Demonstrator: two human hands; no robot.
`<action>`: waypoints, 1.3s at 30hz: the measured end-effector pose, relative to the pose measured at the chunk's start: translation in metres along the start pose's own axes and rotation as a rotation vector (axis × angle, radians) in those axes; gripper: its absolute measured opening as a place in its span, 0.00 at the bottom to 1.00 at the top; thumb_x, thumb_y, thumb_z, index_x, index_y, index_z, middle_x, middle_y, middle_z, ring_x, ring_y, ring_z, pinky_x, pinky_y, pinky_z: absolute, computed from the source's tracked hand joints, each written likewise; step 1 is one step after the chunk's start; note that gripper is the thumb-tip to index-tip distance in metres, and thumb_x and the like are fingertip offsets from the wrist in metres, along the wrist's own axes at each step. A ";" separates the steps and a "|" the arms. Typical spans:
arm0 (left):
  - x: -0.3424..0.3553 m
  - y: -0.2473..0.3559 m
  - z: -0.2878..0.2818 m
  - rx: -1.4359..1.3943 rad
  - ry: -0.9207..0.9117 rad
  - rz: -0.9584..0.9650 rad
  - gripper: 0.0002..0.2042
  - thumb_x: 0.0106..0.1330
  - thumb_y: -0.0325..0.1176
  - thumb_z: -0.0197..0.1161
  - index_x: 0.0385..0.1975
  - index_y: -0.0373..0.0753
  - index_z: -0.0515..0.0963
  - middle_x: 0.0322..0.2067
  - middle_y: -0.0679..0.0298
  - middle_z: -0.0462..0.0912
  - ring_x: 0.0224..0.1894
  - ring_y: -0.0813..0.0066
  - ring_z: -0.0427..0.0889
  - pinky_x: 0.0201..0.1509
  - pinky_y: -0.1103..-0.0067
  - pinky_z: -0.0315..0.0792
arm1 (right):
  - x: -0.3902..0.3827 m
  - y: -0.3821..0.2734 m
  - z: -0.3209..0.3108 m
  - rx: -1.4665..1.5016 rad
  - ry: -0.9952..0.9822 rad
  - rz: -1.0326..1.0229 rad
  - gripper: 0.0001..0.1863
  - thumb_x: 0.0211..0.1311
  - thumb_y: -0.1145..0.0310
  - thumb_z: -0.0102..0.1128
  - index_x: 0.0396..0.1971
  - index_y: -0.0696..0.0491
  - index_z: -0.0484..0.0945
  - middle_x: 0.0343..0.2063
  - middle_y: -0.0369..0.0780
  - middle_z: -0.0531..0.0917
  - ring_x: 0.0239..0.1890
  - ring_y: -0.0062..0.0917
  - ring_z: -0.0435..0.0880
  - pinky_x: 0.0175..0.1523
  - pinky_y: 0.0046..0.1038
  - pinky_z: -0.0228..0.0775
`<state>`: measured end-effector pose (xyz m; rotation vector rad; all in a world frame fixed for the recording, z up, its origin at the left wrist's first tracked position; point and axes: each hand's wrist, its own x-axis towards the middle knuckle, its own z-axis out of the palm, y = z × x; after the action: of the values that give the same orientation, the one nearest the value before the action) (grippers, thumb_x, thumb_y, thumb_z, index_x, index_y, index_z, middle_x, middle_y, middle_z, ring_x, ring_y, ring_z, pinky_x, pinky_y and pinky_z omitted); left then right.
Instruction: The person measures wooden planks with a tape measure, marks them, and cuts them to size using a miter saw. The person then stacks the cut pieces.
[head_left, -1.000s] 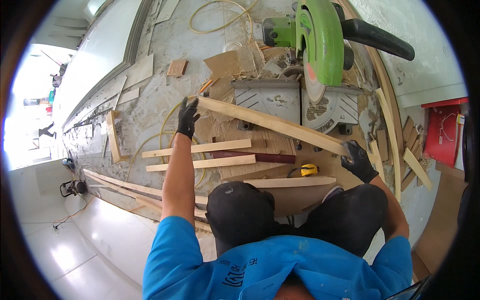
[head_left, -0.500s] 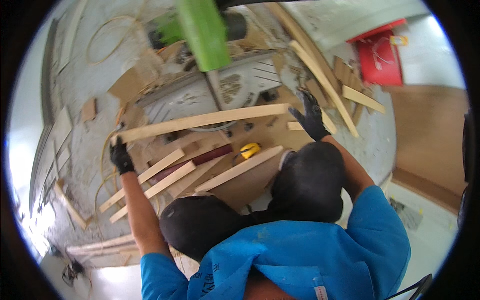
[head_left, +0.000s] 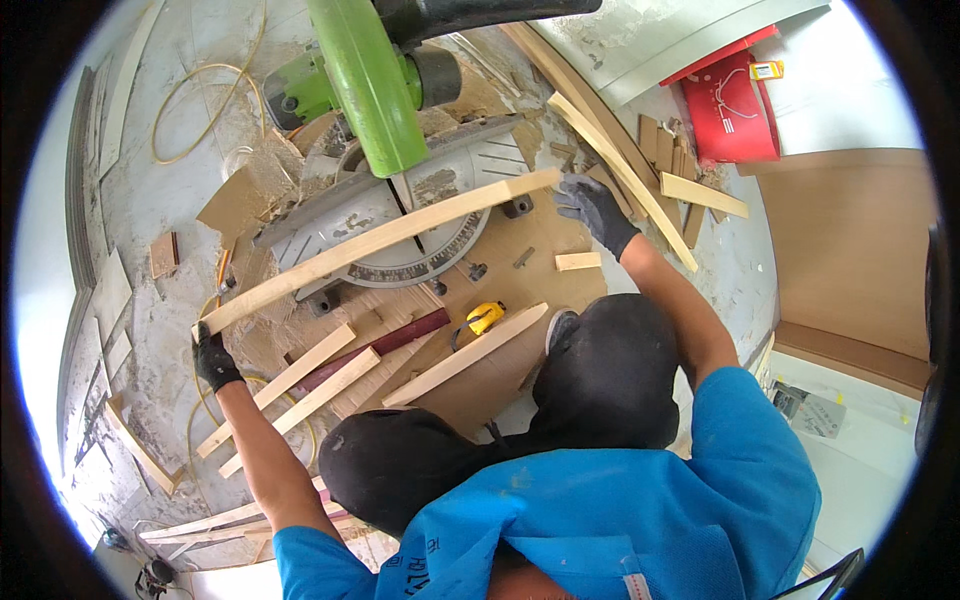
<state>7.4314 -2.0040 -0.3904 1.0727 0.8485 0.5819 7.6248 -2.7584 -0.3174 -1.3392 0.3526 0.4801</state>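
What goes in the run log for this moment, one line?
left hand: grips end of long pale wooden strip | right hand: holds other end | strip: lying across grey mitre saw table, under green blade guard

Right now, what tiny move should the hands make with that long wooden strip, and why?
Probably press the long pale wooden strip flat and steady against the grey saw table. The gloved left hand holds one end and the gloved right hand the other, and the strip already lies across the table under the green saw guard, so steadying looks like the sensible next step.
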 end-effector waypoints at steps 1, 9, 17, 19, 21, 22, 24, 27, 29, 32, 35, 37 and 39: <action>0.002 0.000 0.001 0.019 0.011 0.028 0.18 0.59 0.33 0.65 0.45 0.30 0.73 0.41 0.56 0.77 0.45 0.64 0.76 0.53 0.72 0.72 | 0.000 -0.002 0.007 -0.174 0.063 0.009 0.15 0.64 0.62 0.53 0.46 0.53 0.71 0.40 0.39 0.78 0.43 0.29 0.79 0.48 0.34 0.74; 0.044 0.026 -0.036 0.035 0.043 0.060 0.18 0.59 0.32 0.66 0.46 0.31 0.73 0.42 0.56 0.77 0.46 0.65 0.77 0.53 0.73 0.73 | -0.074 -0.045 0.132 -1.323 -1.064 -0.441 0.12 0.60 0.62 0.50 0.33 0.56 0.73 0.29 0.48 0.78 0.34 0.43 0.78 0.39 0.39 0.69; 0.072 0.034 -0.090 -0.048 0.062 0.049 0.16 0.59 0.30 0.65 0.45 0.31 0.74 0.41 0.57 0.78 0.46 0.66 0.77 0.53 0.73 0.74 | -0.066 0.082 0.296 -0.245 -0.493 0.207 0.21 0.66 0.50 0.49 0.43 0.54 0.70 0.31 0.40 0.79 0.34 0.24 0.80 0.41 0.28 0.75; 0.079 0.035 -0.081 -0.033 0.079 0.059 0.16 0.59 0.30 0.65 0.45 0.31 0.74 0.41 0.57 0.78 0.46 0.66 0.77 0.53 0.73 0.74 | -0.022 0.092 0.306 0.098 -0.341 0.352 0.21 0.63 0.49 0.52 0.41 0.53 0.71 0.31 0.41 0.79 0.33 0.25 0.80 0.40 0.28 0.76; 0.082 0.040 -0.084 -0.025 0.090 0.088 0.16 0.59 0.30 0.65 0.45 0.31 0.74 0.41 0.57 0.78 0.46 0.67 0.77 0.53 0.74 0.74 | 0.001 0.086 0.329 0.215 -0.080 0.337 0.21 0.62 0.48 0.53 0.38 0.53 0.71 0.30 0.40 0.79 0.30 0.26 0.80 0.36 0.29 0.76; 0.084 0.042 -0.086 -0.024 0.101 0.087 0.16 0.59 0.30 0.65 0.45 0.32 0.74 0.41 0.57 0.78 0.46 0.67 0.77 0.52 0.74 0.74 | 0.007 0.080 0.337 0.244 -0.021 0.388 0.21 0.62 0.48 0.53 0.37 0.53 0.71 0.29 0.40 0.79 0.30 0.26 0.80 0.35 0.29 0.76; 0.091 0.045 -0.080 -0.026 0.108 0.078 0.16 0.59 0.30 0.65 0.45 0.32 0.75 0.41 0.58 0.78 0.46 0.67 0.77 0.52 0.74 0.74 | 0.023 0.086 0.347 0.214 0.005 0.252 0.20 0.62 0.49 0.53 0.37 0.53 0.71 0.28 0.40 0.79 0.28 0.27 0.80 0.34 0.30 0.76; 0.102 0.047 -0.082 -0.010 0.064 0.083 0.17 0.60 0.33 0.64 0.47 0.34 0.73 0.43 0.58 0.77 0.47 0.68 0.77 0.52 0.75 0.74 | 0.036 0.097 0.357 0.184 0.042 0.139 0.18 0.63 0.51 0.52 0.36 0.53 0.70 0.27 0.40 0.79 0.26 0.28 0.79 0.32 0.30 0.76; 0.096 0.041 -0.080 -0.106 0.011 0.110 0.18 0.62 0.35 0.62 0.50 0.35 0.72 0.44 0.59 0.77 0.47 0.67 0.76 0.52 0.74 0.73 | 0.038 0.102 0.358 0.180 0.063 0.125 0.17 0.63 0.52 0.51 0.35 0.53 0.70 0.26 0.41 0.80 0.24 0.28 0.79 0.31 0.30 0.76; 0.083 0.036 -0.083 -0.228 -0.092 0.093 0.22 0.65 0.40 0.58 0.56 0.38 0.68 0.48 0.58 0.76 0.50 0.66 0.75 0.53 0.71 0.73 | 0.037 0.101 0.357 0.180 0.050 0.151 0.18 0.64 0.52 0.50 0.35 0.54 0.70 0.25 0.41 0.80 0.23 0.27 0.79 0.30 0.29 0.75; 0.081 0.041 -0.072 -0.167 -0.077 0.117 0.22 0.65 0.40 0.58 0.56 0.38 0.69 0.49 0.57 0.76 0.51 0.65 0.75 0.54 0.69 0.72 | 0.042 0.107 0.346 0.082 0.024 0.114 0.19 0.64 0.51 0.50 0.35 0.54 0.70 0.24 0.41 0.80 0.22 0.28 0.80 0.31 0.29 0.76; 0.079 0.043 -0.072 -0.143 0.031 0.092 0.20 0.65 0.39 0.59 0.54 0.38 0.70 0.48 0.57 0.76 0.50 0.65 0.75 0.54 0.69 0.73 | 0.040 0.104 0.351 0.106 0.033 0.122 0.19 0.64 0.51 0.50 0.35 0.54 0.70 0.24 0.41 0.80 0.23 0.29 0.80 0.31 0.30 0.77; 0.076 0.043 -0.072 -0.129 0.084 0.088 0.19 0.64 0.38 0.60 0.52 0.37 0.71 0.46 0.57 0.77 0.49 0.65 0.76 0.53 0.69 0.74 | 0.040 0.103 0.354 0.124 0.024 0.147 0.19 0.64 0.51 0.50 0.35 0.53 0.70 0.24 0.41 0.80 0.23 0.30 0.80 0.31 0.30 0.77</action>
<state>7.4144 -1.8919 -0.3901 0.9764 0.8280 0.7498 7.5953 -2.3910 -0.3527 -1.2049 0.4947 0.5563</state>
